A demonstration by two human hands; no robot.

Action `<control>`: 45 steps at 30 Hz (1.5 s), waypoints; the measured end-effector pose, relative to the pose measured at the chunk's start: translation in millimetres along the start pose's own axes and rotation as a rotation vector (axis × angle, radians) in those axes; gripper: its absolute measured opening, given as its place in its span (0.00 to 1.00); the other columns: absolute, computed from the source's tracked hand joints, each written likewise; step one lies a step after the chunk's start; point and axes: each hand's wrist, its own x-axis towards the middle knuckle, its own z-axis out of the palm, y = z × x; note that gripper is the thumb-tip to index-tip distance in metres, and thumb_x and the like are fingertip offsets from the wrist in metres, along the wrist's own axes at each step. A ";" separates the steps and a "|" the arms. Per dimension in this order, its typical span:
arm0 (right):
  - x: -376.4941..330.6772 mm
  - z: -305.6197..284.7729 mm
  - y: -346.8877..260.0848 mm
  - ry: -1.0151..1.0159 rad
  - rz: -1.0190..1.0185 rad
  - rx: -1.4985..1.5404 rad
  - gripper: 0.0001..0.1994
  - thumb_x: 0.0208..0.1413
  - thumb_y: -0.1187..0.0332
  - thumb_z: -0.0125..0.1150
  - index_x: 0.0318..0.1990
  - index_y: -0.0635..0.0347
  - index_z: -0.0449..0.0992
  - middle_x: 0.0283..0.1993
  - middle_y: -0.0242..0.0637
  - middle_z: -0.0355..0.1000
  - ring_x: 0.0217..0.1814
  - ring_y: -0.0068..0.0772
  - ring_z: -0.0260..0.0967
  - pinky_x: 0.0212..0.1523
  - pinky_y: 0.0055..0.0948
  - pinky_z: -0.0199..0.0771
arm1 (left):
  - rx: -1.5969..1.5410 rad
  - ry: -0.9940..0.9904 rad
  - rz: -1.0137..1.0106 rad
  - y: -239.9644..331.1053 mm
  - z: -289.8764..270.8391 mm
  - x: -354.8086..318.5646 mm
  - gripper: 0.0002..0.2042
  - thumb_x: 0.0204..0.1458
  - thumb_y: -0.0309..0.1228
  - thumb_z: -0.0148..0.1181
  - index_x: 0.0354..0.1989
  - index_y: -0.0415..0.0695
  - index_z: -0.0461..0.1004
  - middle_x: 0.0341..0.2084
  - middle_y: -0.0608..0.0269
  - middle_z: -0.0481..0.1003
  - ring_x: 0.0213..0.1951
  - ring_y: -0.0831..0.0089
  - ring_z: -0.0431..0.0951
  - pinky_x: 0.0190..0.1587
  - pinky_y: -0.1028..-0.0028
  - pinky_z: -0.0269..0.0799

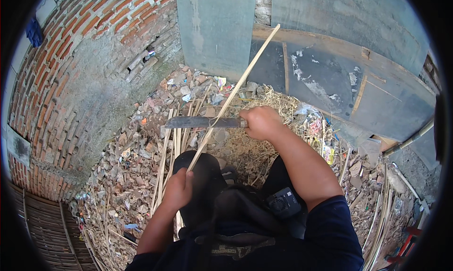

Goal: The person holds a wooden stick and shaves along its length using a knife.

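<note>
My left hand (178, 190) is closed round the near end of a long pale bamboo strip (245, 74), which slants away up to the right. In my right hand (263, 123) is the handle of a machete (191, 122). Its broad dark blade lies crosswise, pointing left, and meets the strip about midway along the lower half. A thin curl of shaving (214, 121) shows where blade and strip cross. Beneath the blade, to the left of my knee, more bamboo strips (165, 153) lie in a loose bundle.
Rubble (120, 167) covers the ground, with a heap of pale shavings (255, 153) before me. A worn brick wall (71, 68) rises at left; grey panels (214, 30) stand at the back. More strips (380, 224) lie at right. A small dark device (284, 202) rests on my thigh.
</note>
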 end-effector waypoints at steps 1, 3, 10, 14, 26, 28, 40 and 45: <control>-1.3 -1.8 -7.2 0.000 0.002 -0.001 0.14 0.45 0.67 0.63 0.42 0.49 0.80 0.35 0.41 0.80 0.41 0.49 0.80 0.44 0.47 0.80 | -0.001 -0.001 0.002 0.3 2.1 1.6 0.13 0.66 0.33 0.48 0.33 0.37 0.68 0.22 0.37 0.73 0.30 0.34 0.74 0.31 0.46 0.66; -3.6 -6.1 -17.9 -0.015 -0.103 -0.006 0.15 0.45 0.68 0.63 0.43 0.50 0.79 0.36 0.43 0.80 0.42 0.49 0.80 0.44 0.47 0.80 | -0.018 0.022 -0.004 7.0 4.9 3.5 0.12 0.66 0.33 0.48 0.33 0.37 0.69 0.23 0.37 0.73 0.30 0.34 0.74 0.32 0.47 0.66; 1.7 -3.8 20.7 0.062 0.066 -0.030 0.14 0.45 0.67 0.64 0.43 0.51 0.79 0.35 0.43 0.80 0.40 0.50 0.80 0.43 0.48 0.80 | 0.011 -0.050 -0.004 3.0 -5.6 -1.3 0.12 0.66 0.33 0.48 0.33 0.37 0.69 0.23 0.37 0.73 0.30 0.34 0.74 0.31 0.47 0.66; 0.4 -4.4 5.0 0.039 0.004 -0.002 0.14 0.45 0.67 0.64 0.42 0.52 0.79 0.34 0.43 0.80 0.40 0.49 0.80 0.41 0.47 0.80 | 0.005 -0.025 -0.011 -3.3 -1.0 -3.8 0.12 0.66 0.33 0.49 0.34 0.37 0.69 0.23 0.37 0.73 0.31 0.34 0.74 0.32 0.47 0.66; -4.4 -9.3 6.1 0.059 0.060 -0.028 0.12 0.46 0.66 0.64 0.41 0.52 0.78 0.34 0.42 0.80 0.39 0.48 0.80 0.42 0.47 0.80 | 0.077 -0.048 -0.024 -6.0 -11.3 -16.2 0.11 0.66 0.31 0.48 0.33 0.37 0.69 0.23 0.37 0.73 0.30 0.36 0.75 0.31 0.48 0.66; -2.7 -2.9 -0.2 0.079 0.017 0.003 0.12 0.46 0.66 0.64 0.41 0.51 0.78 0.34 0.42 0.80 0.39 0.48 0.80 0.42 0.48 0.80 | 0.071 -0.043 -0.044 -6.9 -9.3 -13.2 0.11 0.66 0.32 0.48 0.33 0.37 0.69 0.23 0.37 0.73 0.30 0.36 0.75 0.31 0.48 0.66; -3.6 -3.9 21.0 0.133 0.046 -0.020 0.11 0.46 0.67 0.65 0.39 0.54 0.78 0.33 0.44 0.79 0.39 0.49 0.79 0.43 0.48 0.79 | 0.064 -0.021 0.015 -14.7 -9.0 -17.0 0.13 0.66 0.34 0.48 0.31 0.38 0.68 0.21 0.38 0.72 0.28 0.35 0.74 0.30 0.47 0.66; -3.0 -7.6 9.5 0.124 0.047 0.056 0.11 0.46 0.67 0.65 0.39 0.55 0.78 0.34 0.45 0.80 0.40 0.50 0.79 0.44 0.48 0.80 | -0.002 -0.017 -0.019 -12.7 -4.3 -22.6 0.12 0.66 0.33 0.48 0.33 0.38 0.69 0.21 0.39 0.72 0.28 0.35 0.74 0.30 0.47 0.66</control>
